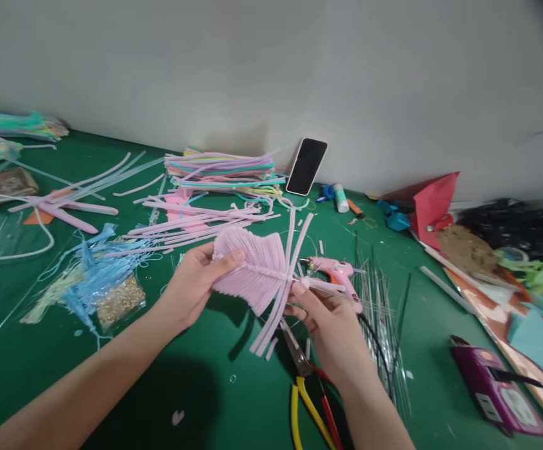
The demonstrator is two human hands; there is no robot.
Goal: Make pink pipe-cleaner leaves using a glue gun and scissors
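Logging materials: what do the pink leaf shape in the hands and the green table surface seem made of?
Pink leaf shape: likely chenille pipe cleaners, matte, fuzzy; soft bristly strands. Green table surface: perhaps a plastic or rubber mat; smooth, faint sheen.

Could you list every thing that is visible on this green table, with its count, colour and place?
pipe-cleaner leaf: one, lilac, centre, held by both hands
glue gun: one, pink, behind the right hand
pliers: one, yellow handles, below the right hand
phone: one, black, leaning on the wall
pipe-cleaner stack: one, pastel mix, left of the phone
loose pipe cleaners: many, pink, before the stack
bead bag: one, gold, left
folded paper: one, red, right by wall
power strip: one, purple, lower right
mat: one, green, under all
left hand: fingers grip the leaf's left edge
right hand: fingers pinch its stem
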